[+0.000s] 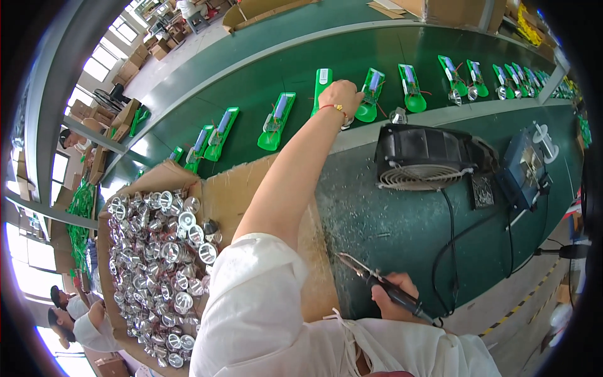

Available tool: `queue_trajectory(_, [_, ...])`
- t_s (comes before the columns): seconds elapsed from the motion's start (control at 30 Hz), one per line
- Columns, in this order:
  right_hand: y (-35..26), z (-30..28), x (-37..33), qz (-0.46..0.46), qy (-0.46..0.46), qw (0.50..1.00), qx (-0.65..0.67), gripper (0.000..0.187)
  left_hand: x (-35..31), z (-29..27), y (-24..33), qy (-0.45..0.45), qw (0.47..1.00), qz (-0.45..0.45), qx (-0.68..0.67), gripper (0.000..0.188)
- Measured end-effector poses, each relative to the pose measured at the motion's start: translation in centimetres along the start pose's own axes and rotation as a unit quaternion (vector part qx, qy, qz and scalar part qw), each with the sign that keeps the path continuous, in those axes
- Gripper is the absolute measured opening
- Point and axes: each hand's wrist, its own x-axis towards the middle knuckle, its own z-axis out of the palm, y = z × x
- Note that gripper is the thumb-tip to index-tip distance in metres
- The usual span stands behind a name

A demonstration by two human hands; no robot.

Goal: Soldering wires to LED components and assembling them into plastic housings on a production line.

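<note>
My left hand (pixel 339 97) reaches out over the green belt, fingers curled, against a green flashlight housing (pixel 323 76). Whatever its fingers hold is hidden by the hand. Just beneath that wrist, part of a silvery reflector cup (pixel 345 125) peeks out. Close to my body, my right hand (pixel 394 296) is wrapped round the black handle of a soldering iron (pixel 402 298); its metal tip points up and left over the worktop. Right of my left hand lies another green housing (pixel 366 112) with a battery and red wires.
A cardboard box (pixel 107 251) full of shiny reflector cups stands at left. A black blower fan (pixel 421 154), a blue-grey device with a spool (pixel 527 166) and trailing cables occupy the right. More housings line the belt (pixel 251 103). Other people sit at far left.
</note>
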Motion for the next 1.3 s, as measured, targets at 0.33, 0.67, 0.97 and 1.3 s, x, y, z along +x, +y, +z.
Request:
queue_trajectory(0.33, [0.1,0.0,0.3,-0.019,-0.016,1.0,0.0,0.022,-6.5,-5.0,-15.5,-0.101,0.993,0.007,0.062,0.069])
queue_trajectory(0.67, [-1.0,0.6,0.5,-0.021,-0.006,1.0,0.006,0.015,-33.8,-3.2,-5.9,0.071,0.989,-0.067,-0.109,0.06])
queue_trajectory(0.97, [-1.1,0.9,0.2,-0.055,0.0,0.998,0.003,0.015,-39.5,-7.4,-12.6,0.209,0.952,-0.117,0.191,0.039])
queue_trajectory(1.3, [-2.1,0.7,-1.3,-0.083,0.037,0.996,-0.002,0.015,-41.4,-6.6,-10.9,0.201,0.946,-0.144,-0.208,0.016])
